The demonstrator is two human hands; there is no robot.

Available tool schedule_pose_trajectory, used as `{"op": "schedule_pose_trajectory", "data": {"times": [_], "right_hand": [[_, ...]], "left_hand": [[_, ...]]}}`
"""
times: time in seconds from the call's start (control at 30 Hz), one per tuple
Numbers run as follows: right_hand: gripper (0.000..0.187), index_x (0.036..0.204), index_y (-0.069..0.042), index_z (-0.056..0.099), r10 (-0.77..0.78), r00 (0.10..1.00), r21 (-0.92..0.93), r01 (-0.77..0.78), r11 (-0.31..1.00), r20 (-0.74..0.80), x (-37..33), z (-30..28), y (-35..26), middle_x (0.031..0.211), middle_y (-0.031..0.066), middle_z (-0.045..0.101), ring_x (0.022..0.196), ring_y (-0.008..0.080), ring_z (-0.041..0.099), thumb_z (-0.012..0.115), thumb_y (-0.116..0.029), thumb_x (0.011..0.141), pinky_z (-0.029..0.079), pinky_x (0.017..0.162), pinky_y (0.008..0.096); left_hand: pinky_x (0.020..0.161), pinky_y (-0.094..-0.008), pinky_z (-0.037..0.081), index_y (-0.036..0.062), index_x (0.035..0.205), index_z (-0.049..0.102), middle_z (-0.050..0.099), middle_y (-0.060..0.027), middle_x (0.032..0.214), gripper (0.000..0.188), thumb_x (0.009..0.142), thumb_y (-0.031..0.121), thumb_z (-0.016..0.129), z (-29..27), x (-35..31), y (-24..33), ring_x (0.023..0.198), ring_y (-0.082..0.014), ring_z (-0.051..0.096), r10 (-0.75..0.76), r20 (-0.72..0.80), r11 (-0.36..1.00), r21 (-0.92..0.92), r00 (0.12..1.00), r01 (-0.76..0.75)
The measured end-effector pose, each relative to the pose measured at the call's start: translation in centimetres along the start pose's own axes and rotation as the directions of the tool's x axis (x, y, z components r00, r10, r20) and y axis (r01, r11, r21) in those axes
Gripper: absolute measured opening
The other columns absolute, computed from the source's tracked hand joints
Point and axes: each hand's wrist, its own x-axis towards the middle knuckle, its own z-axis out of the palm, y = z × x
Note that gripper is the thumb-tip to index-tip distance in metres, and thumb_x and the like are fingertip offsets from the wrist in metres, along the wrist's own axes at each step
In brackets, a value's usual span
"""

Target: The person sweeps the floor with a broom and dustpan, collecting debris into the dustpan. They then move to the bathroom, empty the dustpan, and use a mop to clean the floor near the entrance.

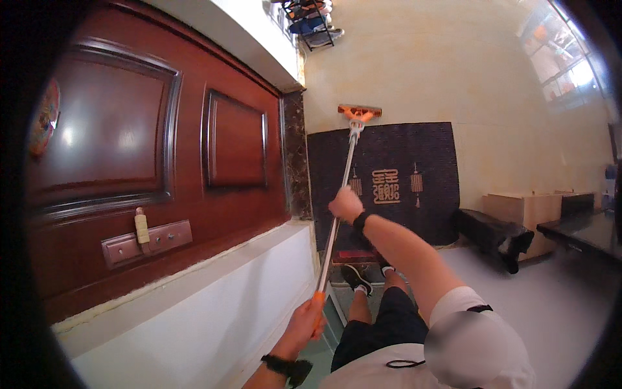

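Note:
A mop with a long silver pole (337, 214) and an orange head (359, 114) reaches away from me across a dark doormat (421, 149). Its flat head rests on the pale floor just past the mat's far edge. My left hand (303, 329) is closed round the orange grip at the near end of the pole. Farther up, my right hand (346, 205) wraps round the middle of the pole, above the mat. The mat carries gold characters and two lantern shapes.
A dark red panelled door (240, 139) with a handle (142, 227) stands on the left. Far off is a shoe rack (317, 26). To the right lie a black bag-like object (495, 233) and a light wooden box (505, 206). My shoe (356, 279) stands near the mat.

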Motion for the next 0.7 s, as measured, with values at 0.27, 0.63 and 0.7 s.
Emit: {"op": "schedule_pose_trajectory", "data": {"times": [0.27, 0.63, 0.7], "right_hand": [[0.023, 0.093, 0.004, 0.071, -0.327, 0.715, -0.369, 0.631, 0.682, 0.618, 1.5, 4.5, 0.6, 0.091, 0.019, 0.072, 0.084, 0.0346, 0.071, 0.062, -0.015, 0.084, 0.054, 0.076, 0.0443], [0.06, 0.114, 0.015, 0.035, 0.295, 0.941, 0.456, -0.338, 0.823, 0.165, -13.2, 1.0, -4.4, 0.097, 0.0373, 0.064, 0.096, 0.0505, 0.064, 0.068, -0.022, 0.079, 0.053, 0.084, 0.0514], [0.055, 0.113, 0.01, 0.037, 0.345, 0.932, 0.458, -0.356, 0.815, 0.111, -12.9, -0.1, -1.0, 0.099, 0.0355, 0.064, 0.096, 0.0495, 0.065, 0.069, -0.02, 0.079, 0.054, 0.083, 0.0507]], "left_hand": [[0.043, -0.0274, 0.036, 0.0085, 0.096, 0.05, 0.048, -0.0014, 0.062, 0.048, 0.1, 0.057, 0.047, -1.5, 0.3, -0.8, 0.045, -0.0097, 0.042, -0.105, -0.011, 0.99, 0.097, 0.994, 0.106], [0.045, -0.0299, 0.042, 0.0117, 0.1, 0.059, 0.055, -0.0003, 0.066, 0.038, 0.101, 0.048, 0.047, -6.0, -9.7, -4.2, 0.048, -0.0118, 0.048, -0.138, -0.015, 0.931, 0.34, 0.99, 0.134], [0.044, -0.0292, 0.04, 0.0065, 0.104, 0.055, 0.052, -0.0007, 0.064, 0.038, 0.101, 0.044, 0.05, -4.7, -7.5, -4.3, 0.047, -0.0116, 0.046, -0.112, 0.061, 0.948, 0.305, 0.992, 0.088]]}}
